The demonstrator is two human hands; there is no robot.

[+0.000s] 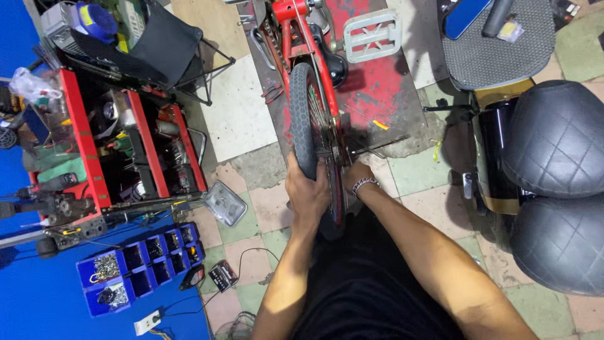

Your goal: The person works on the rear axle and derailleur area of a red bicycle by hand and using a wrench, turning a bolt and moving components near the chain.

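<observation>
Your forearms come in from six o'clock, and both hands meet at the rear wheel [306, 119] of the red bicycle [296, 25], which stands at the centre of the view and runs up toward twelve o'clock. Your left hand [307, 195] is clamped over the black knobby tyre, fingers wrapped across the tread. Your right hand [354, 175], with a chain bracelet at the wrist, sits at the three o'clock side of the wheel near the axle; its fingers are hidden behind the frame, so you cannot tell whether they are closed on anything. To do this well, I judge, keep the left hand's grip firm so the wheel stays centred between the stays, and work the right hand by feel at the hub. A red tool cart [119, 145] stands at nine o'clock, blue parts bins [135, 267] at seven, and a black scooter seat [557, 138] at three.
</observation>
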